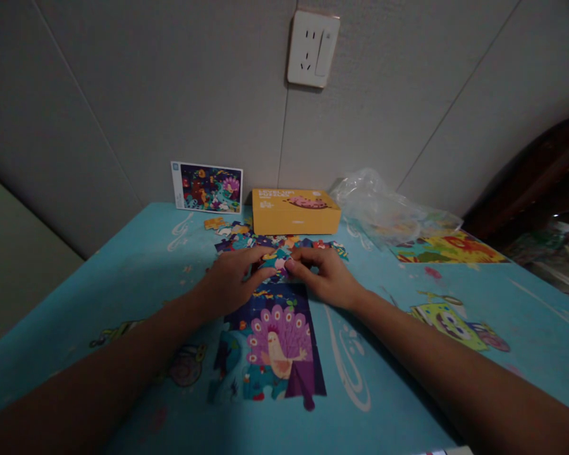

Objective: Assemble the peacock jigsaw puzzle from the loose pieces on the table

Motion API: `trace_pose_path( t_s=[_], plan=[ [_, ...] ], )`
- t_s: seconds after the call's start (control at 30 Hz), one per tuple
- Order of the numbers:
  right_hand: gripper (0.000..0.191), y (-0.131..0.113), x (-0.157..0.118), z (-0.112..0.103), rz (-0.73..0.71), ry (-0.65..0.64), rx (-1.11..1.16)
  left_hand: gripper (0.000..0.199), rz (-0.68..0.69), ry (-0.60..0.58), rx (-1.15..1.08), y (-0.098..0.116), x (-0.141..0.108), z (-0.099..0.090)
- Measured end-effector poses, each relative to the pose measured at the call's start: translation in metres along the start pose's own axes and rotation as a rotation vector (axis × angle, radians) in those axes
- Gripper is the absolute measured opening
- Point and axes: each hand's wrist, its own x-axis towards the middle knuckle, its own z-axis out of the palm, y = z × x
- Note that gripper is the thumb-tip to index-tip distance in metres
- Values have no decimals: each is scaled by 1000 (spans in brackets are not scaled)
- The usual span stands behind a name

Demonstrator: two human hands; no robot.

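A partly joined puzzle (284, 341) with a pink peacock lies on the blue tablecloth, nearest the table's front. Just beyond it, my left hand (239, 275) and my right hand (325, 272) face each other, thumbs and fingers closed on the two sides of a colourful puzzle piece (279, 262). The held piece shows teal, white and purple; its lower edge is partly covered by my thumbs. Behind my fingers, loose puzzle pieces (239, 237) are heaped in front of the yellow box.
The yellow puzzle box (296, 213) stands near the wall, left of a clear plastic bag (384, 205). A reference picture card (208, 188) leans on the wall. At the right lies a yellow and orange picture (450, 248). A socket (313, 48) is on the wall.
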Motion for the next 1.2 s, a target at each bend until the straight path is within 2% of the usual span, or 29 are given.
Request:
trace_pose_path(
  t_s=[0.1,0.17,0.33,0.43,0.53,0.67,0.93,1.03,1.13,1.2],
  plan=[
    [38,-2,0,-1,-24,6,-71,25,-63,-13,2,0,2,-1],
    [39,-2,-1,-2,-26,56,-115,25,-88,-11,-26,0,3,-1],
    [41,6,1,-12,85,328,-142,23,-163,84,-97,-1,2,-1],
    [42,19,5,-23,192,447,-280,23,-202,128,-134,-3,1,-1],
    [38,30,9,-30,279,463,-478,20,-213,119,-198,-4,1,1],
    [30,37,10,-32,294,454,-622,16,-217,99,-272,-2,0,2],
    [28,41,10,-36,407,483,-586,14,-262,99,-385,2,2,1],
    [28,42,10,-36,417,431,-553,17,-273,99,-383,3,2,1],
    [28,44,9,-33,448,398,-640,19,-277,98,-400,2,2,1],
    [29,43,7,-32,473,422,-708,18,-277,94,-406,2,2,1]
  ],
)
